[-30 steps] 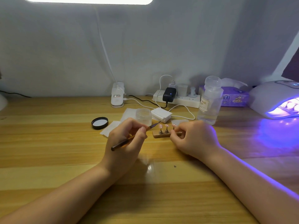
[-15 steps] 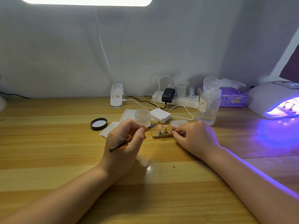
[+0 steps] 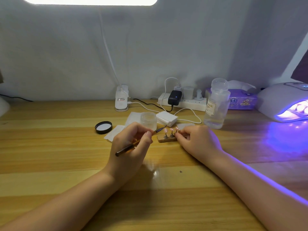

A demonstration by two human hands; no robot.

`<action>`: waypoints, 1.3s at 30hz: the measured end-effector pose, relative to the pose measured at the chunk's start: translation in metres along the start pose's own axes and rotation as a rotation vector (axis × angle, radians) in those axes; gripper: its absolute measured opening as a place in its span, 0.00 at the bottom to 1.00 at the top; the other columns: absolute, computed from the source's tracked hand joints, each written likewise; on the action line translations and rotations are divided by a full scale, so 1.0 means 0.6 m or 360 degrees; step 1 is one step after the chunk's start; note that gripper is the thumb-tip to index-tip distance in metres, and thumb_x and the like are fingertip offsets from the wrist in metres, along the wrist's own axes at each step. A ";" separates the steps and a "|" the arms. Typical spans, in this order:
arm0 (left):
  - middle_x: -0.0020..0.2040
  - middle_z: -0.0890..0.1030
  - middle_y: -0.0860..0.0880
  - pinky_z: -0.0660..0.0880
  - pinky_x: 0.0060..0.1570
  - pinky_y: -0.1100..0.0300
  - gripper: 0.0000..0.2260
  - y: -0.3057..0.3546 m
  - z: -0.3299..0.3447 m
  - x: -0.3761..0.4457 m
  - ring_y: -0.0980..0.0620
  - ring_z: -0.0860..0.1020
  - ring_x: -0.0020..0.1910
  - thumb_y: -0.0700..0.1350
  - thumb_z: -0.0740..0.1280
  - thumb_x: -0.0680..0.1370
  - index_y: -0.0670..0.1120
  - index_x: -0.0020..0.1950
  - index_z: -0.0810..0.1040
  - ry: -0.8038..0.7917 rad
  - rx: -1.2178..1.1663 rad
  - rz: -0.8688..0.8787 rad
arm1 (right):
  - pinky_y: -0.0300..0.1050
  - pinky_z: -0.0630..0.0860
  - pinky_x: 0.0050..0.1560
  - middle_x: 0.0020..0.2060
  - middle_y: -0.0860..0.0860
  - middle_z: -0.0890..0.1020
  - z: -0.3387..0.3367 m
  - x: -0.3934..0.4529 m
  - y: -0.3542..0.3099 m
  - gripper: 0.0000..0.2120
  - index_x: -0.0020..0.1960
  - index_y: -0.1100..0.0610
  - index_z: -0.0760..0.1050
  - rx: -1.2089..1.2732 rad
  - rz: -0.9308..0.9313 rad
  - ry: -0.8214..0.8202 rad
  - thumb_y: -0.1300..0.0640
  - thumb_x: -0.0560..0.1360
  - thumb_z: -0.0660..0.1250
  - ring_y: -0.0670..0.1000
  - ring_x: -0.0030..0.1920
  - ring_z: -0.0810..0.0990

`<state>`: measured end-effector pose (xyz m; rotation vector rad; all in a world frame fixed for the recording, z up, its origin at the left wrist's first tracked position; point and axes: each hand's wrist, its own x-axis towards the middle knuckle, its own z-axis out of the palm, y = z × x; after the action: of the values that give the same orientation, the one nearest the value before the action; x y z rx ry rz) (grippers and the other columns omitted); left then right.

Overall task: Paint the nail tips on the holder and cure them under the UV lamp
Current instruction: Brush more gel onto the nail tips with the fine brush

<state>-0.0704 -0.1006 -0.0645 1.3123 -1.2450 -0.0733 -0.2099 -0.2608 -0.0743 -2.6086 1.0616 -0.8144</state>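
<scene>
While right hand (image 3: 198, 140) steadies holder (image 3: 166, 139), left hand (image 3: 131, 144) holds brush (image 3: 138, 142).

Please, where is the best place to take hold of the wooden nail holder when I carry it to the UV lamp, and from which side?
Probably pinch the wooden base of the holder by its long front and back edges, coming from above at its free left end. The nail tips stand upright on pegs along the top, so fingers should stay low. The right hand already holds the right end.

A wooden table (image 3: 50, 164) carries a black lid (image 3: 103, 127), paper wipes (image 3: 116, 133), a small jar (image 3: 148, 120), a white pad stack (image 3: 167, 118); a nail holder (image 3: 166, 139); a clear bottle (image 3: 216, 105), power strip (image 3: 191, 104), tissue pack (image 3: 241, 101), glowing UV lamp (image 3: 283, 100).
</scene>
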 end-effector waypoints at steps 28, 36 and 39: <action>0.41 0.82 0.52 0.76 0.40 0.66 0.09 -0.005 -0.001 0.000 0.56 0.81 0.40 0.51 0.63 0.75 0.47 0.46 0.79 -0.0043 -0.0016 0.0024 | 0.46 0.68 0.32 0.28 0.46 0.70 -0.024 -0.007 0.000 0.06 0.39 0.56 0.71 0.0398 0.0164 0.0416 0.58 0.72 0.67 0.48 0.30 0.68; 0.40 0.82 0.52 0.76 0.39 0.65 0.08 -0.005 -0.002 0.000 0.55 0.80 0.40 0.51 0.63 0.75 0.48 0.46 0.79 -0.0037 -0.0008 0.0039 | 0.46 0.69 0.31 0.27 0.45 0.70 -0.020 -0.012 -0.012 0.05 0.40 0.55 0.73 0.0299 0.0081 0.0363 0.56 0.73 0.67 0.48 0.30 0.70; 0.40 0.82 0.52 0.75 0.39 0.67 0.08 -0.005 -0.001 0.000 0.55 0.80 0.40 0.50 0.63 0.75 0.48 0.46 0.79 -0.0037 -0.0016 0.0054 | 0.48 0.72 0.33 0.31 0.46 0.74 -0.022 -0.013 -0.013 0.04 0.42 0.56 0.74 0.0381 -0.0029 0.0464 0.58 0.74 0.67 0.50 0.33 0.74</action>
<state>-0.0681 -0.1012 -0.0664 1.2845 -1.2846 -0.0708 -0.2173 -0.2493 -0.0636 -2.3510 0.9406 -1.2714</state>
